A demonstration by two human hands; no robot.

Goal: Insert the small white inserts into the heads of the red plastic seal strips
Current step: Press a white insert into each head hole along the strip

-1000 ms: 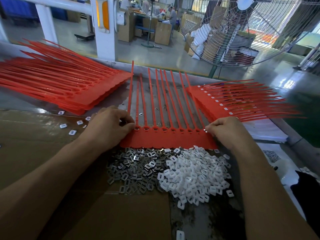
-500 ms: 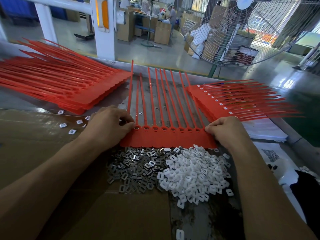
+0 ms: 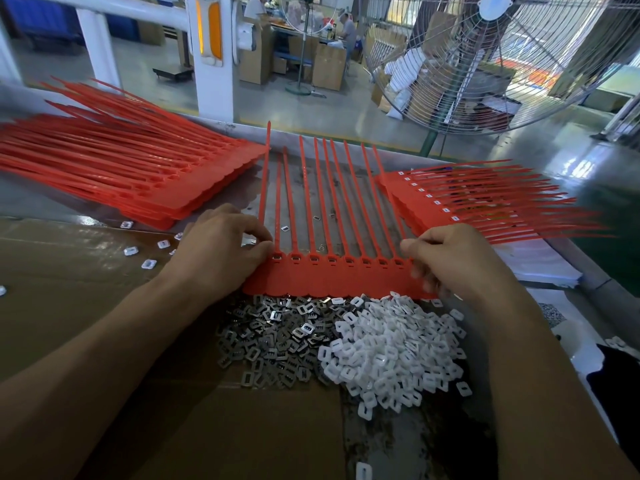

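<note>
Seal sheet: flat red plastic sheet of joined seal strips (image 3: 332, 280) lies mid-bench, tails pointing away.
Left hand (image 3: 221, 249): fingertips pinching at the leftmost head.
Right hand (image 3: 453, 261): fingers curled over the right end (grip unclear, blurred).
Inserts: heap of small white plastic inserts (image 3: 391, 351) just below the sheet.
</note>
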